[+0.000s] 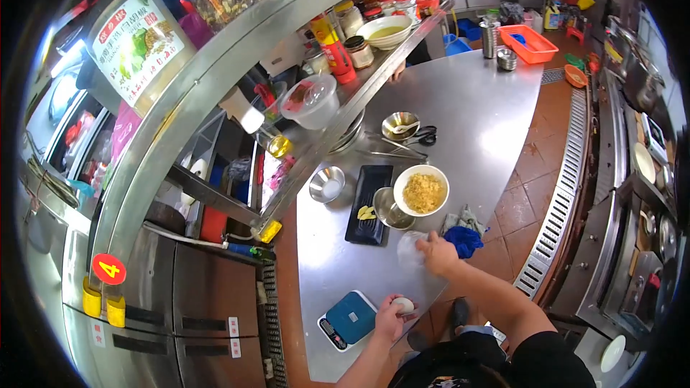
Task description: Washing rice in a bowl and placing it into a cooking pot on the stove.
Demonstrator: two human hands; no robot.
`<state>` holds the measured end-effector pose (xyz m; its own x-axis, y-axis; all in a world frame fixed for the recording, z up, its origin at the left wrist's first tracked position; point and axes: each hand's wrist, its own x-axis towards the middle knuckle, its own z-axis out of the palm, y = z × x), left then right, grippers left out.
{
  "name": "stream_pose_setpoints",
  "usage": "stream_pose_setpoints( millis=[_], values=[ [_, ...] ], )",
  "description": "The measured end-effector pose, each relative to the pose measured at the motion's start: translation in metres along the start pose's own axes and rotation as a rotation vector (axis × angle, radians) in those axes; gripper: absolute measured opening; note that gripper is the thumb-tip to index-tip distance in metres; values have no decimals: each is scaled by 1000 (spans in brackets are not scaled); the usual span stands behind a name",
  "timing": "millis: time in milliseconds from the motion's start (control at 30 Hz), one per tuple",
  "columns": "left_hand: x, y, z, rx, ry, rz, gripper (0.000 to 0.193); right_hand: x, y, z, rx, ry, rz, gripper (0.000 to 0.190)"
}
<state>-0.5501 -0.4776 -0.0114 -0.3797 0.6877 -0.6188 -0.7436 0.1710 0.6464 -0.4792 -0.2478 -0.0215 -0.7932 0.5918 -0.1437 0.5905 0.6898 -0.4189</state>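
My left hand (392,319) holds a pale, egg-shaped item (402,305), right of a blue digital kitchen scale (351,317). Farther up the table my right hand (437,252) has its fingers on a clear plastic bag (412,249). Beyond it stands a white bowl (421,190) of yellow, crumbly food, beside a metal bowl (392,209). Yellowish slices (366,213) lie on a black rectangular plate (375,172). A blue cloth (463,242) and a greyish cloth (468,221) lie right of my right hand.
A steel overhead shelf (377,83) with jars and tubs crosses the left side. On the steel table (458,113) are a small metal bowl (326,184), another with a white spoon (400,126), black-handled scissors (427,136) and an orange basket (528,44) at the far end.
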Motion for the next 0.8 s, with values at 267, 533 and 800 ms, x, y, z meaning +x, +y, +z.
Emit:
stream_pose_setpoints(
  millis=[267,533,800],
  values=[
    [1,17,96,191,-182,-214,31,-98,2,-47,682,159,-148,51],
    [114,-57,220,296,-265,-81,25,-131,175,-139,1406,-162,93,43],
    [176,-37,394,52,-332,-149,15,-139,343,-201,1729,19,350,29]
  ],
)
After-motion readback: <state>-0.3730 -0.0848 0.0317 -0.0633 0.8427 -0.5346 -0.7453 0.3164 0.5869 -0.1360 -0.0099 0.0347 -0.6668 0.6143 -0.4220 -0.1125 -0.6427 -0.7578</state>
